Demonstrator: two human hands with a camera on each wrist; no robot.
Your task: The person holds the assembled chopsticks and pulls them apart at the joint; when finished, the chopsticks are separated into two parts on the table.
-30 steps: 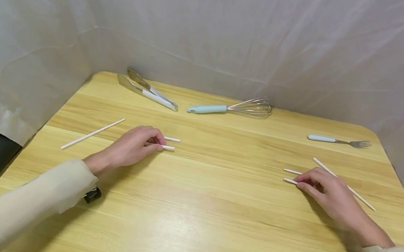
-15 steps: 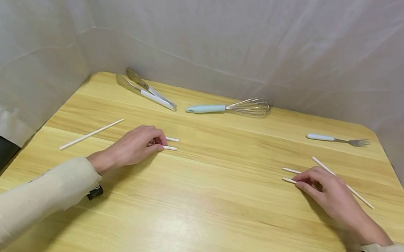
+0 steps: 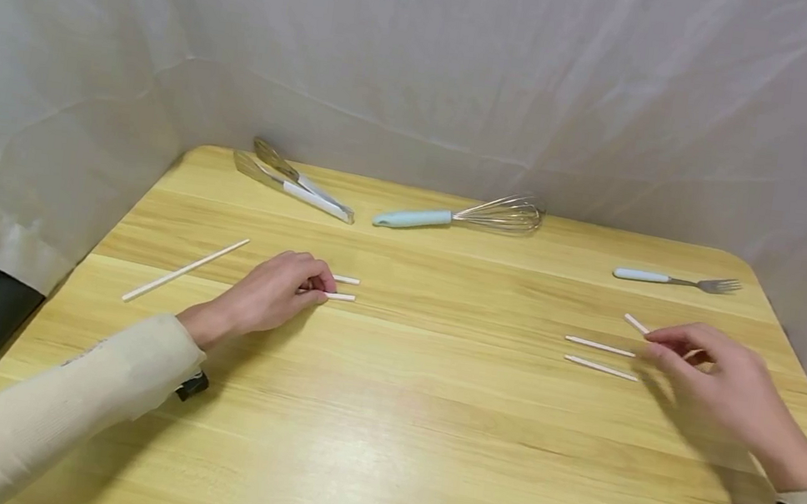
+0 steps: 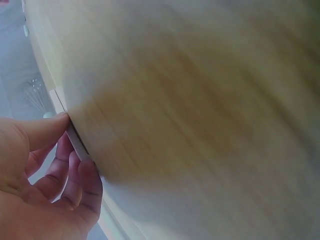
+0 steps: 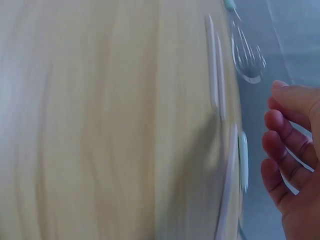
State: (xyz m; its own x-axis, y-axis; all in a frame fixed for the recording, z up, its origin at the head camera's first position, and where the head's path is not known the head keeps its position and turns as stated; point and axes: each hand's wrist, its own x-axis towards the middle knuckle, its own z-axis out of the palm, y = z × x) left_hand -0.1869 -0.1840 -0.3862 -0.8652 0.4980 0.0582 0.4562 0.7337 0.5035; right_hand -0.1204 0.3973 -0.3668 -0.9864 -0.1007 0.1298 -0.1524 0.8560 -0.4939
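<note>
At the left of the table, my left hand (image 3: 266, 294) pinches a thin white stick (image 3: 341, 296) between thumb and fingers, low at the wood. A second stick (image 3: 347, 280) shows just beyond the fingertips, its other end hidden behind the hand. On the right, my right hand (image 3: 713, 374) holds nothing, fingers loosely bent and apart in the right wrist view. It overlaps a longer white stick (image 3: 636, 323), of which only the far end shows in the head view. Two shorter sticks, an upper one (image 3: 599, 346) and a lower one (image 3: 601, 368), lie nearly parallel to the left of that hand.
Another long white stick (image 3: 185, 270) lies slanted left of my left hand. Along the back of the wooden table (image 3: 383, 418) are metal tongs (image 3: 312, 199) with white handles, a whisk (image 3: 415, 218) with a light blue handle, and a fork (image 3: 642, 275). Grey fabric (image 3: 427, 61) hangs behind.
My right hand has let go of the lower short stick and moved right and slightly up, over the long stick. The left hand stays almost in place.
</note>
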